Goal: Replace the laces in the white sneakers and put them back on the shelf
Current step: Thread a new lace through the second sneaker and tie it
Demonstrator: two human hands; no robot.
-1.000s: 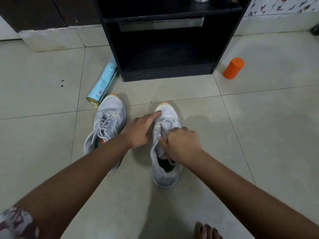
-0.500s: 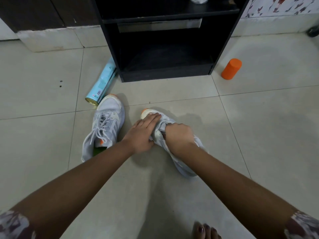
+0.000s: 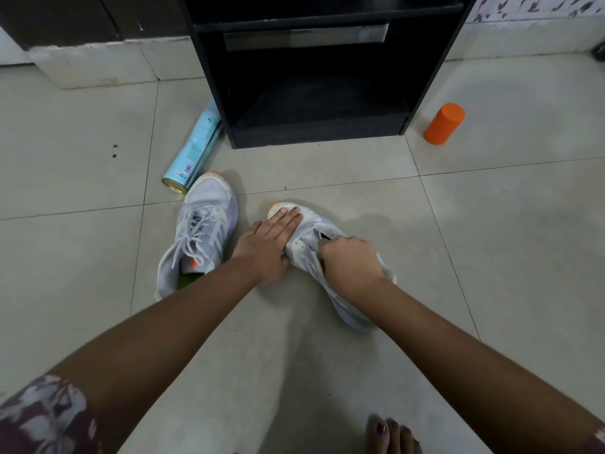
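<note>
Near the middle of the frame a white sneaker [image 3: 311, 226] with an orange toe tip lies on the pale tiled floor [image 3: 491, 257], tipped onto its side, toe toward the upper left and heel toward the lower right. The left hand [image 3: 266, 245] lies over its toe end, the fingers [image 3: 288, 217] straight and pressed flat on the upper; the thumb sits low against the shoe's side, and how far it wraps cannot be told. The right hand [image 3: 352, 263] is curled into a tight grip at the shoe's opening, knuckles up, its fingers hooked on the edge by the tongue (whether a lace is caught in that grip cannot be seen).

Left of centre the other sneaker [image 3: 209, 204] stands upright on its sole, apart from the first, with white laces [image 3: 191, 232] threaded and loose and a green insole showing at the heel. Its toe lies just beside the end of a light blue can [image 3: 193, 152] that lies on its side against the lower left corner of the black shelf unit [image 3: 314, 134] at top centre. An orange cylinder [image 3: 444, 123] stands on the floor right of the shelf. A patterned sleeve [image 3: 42, 417] shows at lower left, and toes [image 3: 389, 435] with dark polish at the bottom edge
</note>
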